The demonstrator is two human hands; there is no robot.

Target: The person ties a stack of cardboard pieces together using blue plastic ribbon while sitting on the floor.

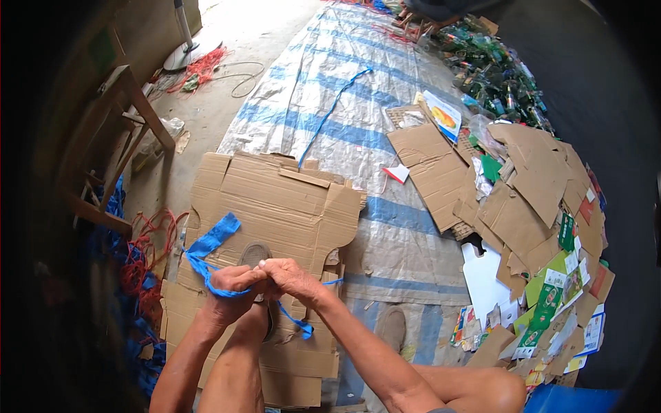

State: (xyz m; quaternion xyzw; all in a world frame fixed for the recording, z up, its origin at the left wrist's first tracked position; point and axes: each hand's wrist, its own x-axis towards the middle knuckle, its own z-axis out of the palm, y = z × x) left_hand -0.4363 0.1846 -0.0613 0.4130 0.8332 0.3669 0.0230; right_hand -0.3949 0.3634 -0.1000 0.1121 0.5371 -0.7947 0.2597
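A stack of flattened brown cardboard (268, 199) lies on the striped tarp in front of me, with my foot in a grey shoe (255, 253) pressing on it. Above the shoe my two hands meet. My left hand (236, 283) is closed around a blue strip (215, 236), whose wide end sticks out to the far left. My right hand (292, 279) is pinched closed against the left fingers, gripping the same strip. A short blue end hangs below the right hand, and another bit shows at the stack's right side. The point where the strip crosses itself is hidden by my fingers.
Blue and white tarp (330, 103) covers the floor. At right is a heap of torn cardboard (523, 186) and cartons, with many glass bottles (496, 76) behind. A wooden frame (131, 144) and tangled red and blue strips (141, 275) stand left. Blue strip runs out beyond the stack.
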